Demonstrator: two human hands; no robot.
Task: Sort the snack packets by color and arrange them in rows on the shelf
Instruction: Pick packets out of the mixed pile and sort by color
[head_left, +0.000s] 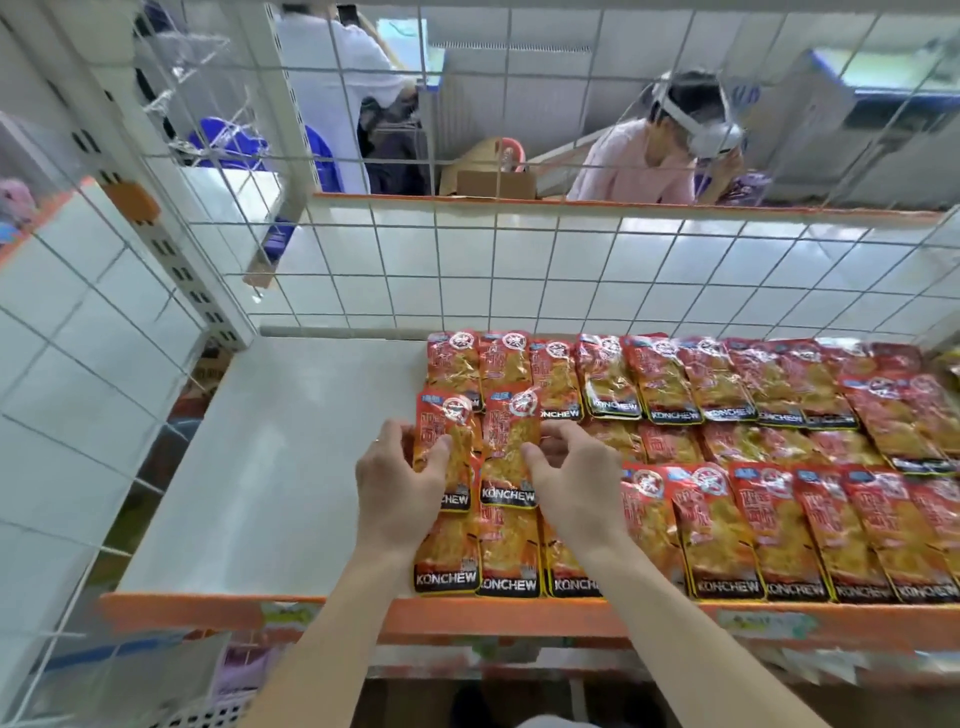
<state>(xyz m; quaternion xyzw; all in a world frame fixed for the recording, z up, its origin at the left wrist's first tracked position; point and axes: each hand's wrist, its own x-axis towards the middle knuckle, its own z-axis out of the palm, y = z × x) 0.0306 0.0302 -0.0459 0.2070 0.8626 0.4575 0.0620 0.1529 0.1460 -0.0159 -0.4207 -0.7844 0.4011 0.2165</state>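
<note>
My left hand (400, 483) pinches a red KONCHEW packet (447, 415) and my right hand (571, 478) grips a second red packet (511, 421) just beside it, at the middle row's left end. Rows of red packets (727, 525) cover the white shelf (291, 467) rightward, with a wire grid (519, 270) behind.

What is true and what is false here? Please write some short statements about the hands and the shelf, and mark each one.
1. The left hand grips one red packet. True.
2. The right hand is empty. False: it pinches a second red packet.
3. The rows of packets fill the left part of the shelf. False: they lie on its middle and right part.
4. A wire grid stands behind the shelf. True.
</note>
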